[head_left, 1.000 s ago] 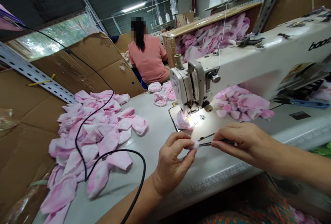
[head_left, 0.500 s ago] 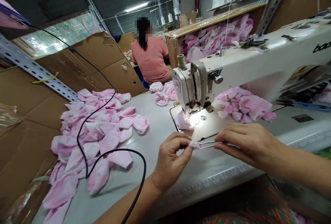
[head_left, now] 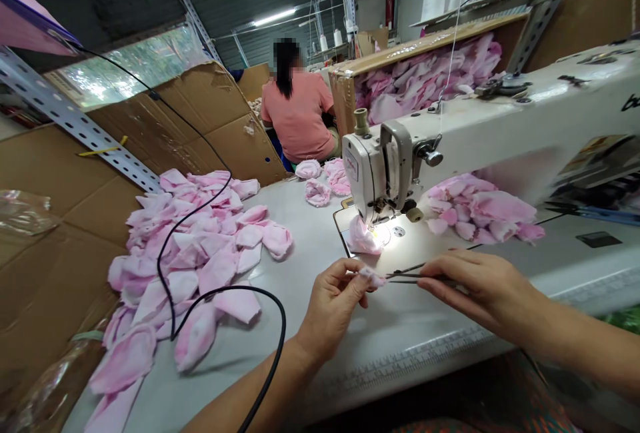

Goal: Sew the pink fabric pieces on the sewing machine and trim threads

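Between thumb and fingers, my left hand (head_left: 334, 306) pinches a small pink and white fabric piece (head_left: 372, 278). My right hand (head_left: 475, 290) is closed on metal tweezers (head_left: 404, 278), whose tips meet the right side of that piece. Just beyond them, another pink fabric piece (head_left: 364, 236) lies under the needle area of the white sewing machine (head_left: 373, 176), lit by its lamp. A heap of pink fabric pieces (head_left: 200, 246) covers the left of the table. More pink pieces (head_left: 483, 210) lie beneath the machine arm.
A black cable (head_left: 280, 326) loops over the table's left part. Three gathered pink pieces (head_left: 317, 193) sit behind the machine head. Dark-tipped pliers (head_left: 595, 213) lie at the right. Cardboard (head_left: 185, 126) borders the back left; a person (head_left: 299, 113) sits beyond.
The camera view has shifted slightly, moving the scene rightward. The small piece is now turned in my left fingers, showing more of itself, and the tweezers' angle has changed a little.
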The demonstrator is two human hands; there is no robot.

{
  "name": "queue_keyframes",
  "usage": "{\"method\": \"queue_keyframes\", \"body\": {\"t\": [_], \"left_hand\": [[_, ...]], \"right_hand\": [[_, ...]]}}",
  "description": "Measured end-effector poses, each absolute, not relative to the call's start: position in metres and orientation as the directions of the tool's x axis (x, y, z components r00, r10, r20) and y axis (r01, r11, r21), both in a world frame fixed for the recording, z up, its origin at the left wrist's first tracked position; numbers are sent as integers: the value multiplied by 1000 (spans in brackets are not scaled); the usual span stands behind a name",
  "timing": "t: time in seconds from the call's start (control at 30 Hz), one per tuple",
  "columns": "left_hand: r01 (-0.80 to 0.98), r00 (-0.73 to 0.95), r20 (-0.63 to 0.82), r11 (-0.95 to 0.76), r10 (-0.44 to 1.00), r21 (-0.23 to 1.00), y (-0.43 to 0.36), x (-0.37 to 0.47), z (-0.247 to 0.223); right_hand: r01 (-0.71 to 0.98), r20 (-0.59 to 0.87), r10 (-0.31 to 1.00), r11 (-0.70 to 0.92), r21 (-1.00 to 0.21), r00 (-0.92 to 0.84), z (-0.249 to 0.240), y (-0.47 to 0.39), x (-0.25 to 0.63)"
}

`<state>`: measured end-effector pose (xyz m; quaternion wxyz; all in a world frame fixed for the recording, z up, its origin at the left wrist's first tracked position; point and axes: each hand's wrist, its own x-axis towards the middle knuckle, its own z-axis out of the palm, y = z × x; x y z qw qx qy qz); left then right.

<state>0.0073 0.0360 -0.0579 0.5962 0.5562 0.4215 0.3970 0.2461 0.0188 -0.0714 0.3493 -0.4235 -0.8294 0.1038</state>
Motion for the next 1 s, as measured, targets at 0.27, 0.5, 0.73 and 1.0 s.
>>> {"method": "queue_keyframes", "body": {"t": [0.27, 0.5, 0.73, 1.0], "left_hand": [[-38, 258, -148, 163, 955, 986, 35, 9, -59], [-136, 213, -176, 208, 961, 969, 38, 8, -67], [-159, 239, -207, 249, 949, 955, 38, 8, -68], [-163, 225, -296, 335, 928, 928, 39, 12, -64]], "right_hand": [[485, 93, 955, 225, -845, -282, -62, 17, 212], [476, 181, 937, 311, -822, -299, -64, 17, 201], [527, 234, 928, 359, -770, -291, -69, 17, 206], [536, 280, 898, 430, -726, -340, -78, 20, 212]]}}
